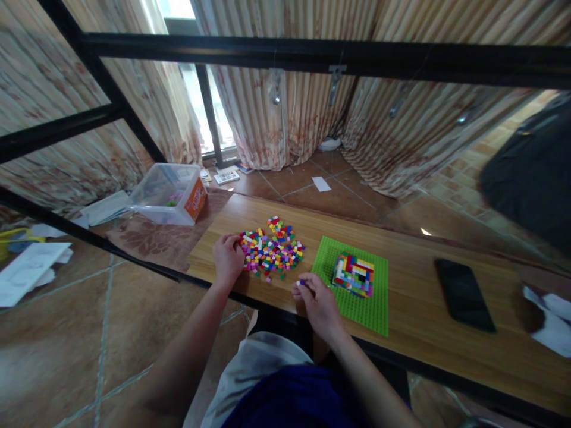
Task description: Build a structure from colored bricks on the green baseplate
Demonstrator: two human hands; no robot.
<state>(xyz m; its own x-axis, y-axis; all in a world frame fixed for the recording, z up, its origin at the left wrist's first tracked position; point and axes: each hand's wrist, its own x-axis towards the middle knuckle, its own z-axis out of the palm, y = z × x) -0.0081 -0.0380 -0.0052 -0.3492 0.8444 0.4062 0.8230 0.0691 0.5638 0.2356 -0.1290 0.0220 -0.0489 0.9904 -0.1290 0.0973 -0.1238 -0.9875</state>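
Observation:
My left hand [228, 260] is at the left edge of a loose pile of small toy bricks [272, 249] in many colours. Its fingers are curled together against the bricks, and what they hold, if anything, is hidden. Between the fingertips of my right hand [317, 297] are small toy bricks [301, 282], one white and one dark purple. That hand is over the near left corner of a green studded baseplate [379, 315]. On the baseplate stands a low, multicoloured brick structure [354, 274] with walls around a dark gap, just beyond my right hand.
The wooden table [414, 285] carries a black phone [464, 294] and crumpled white paper [551, 321] on the right. A clear plastic bin [167, 193] sits on the floor at left. A black metal bar [303, 52] crosses before the curtains [285, 119].

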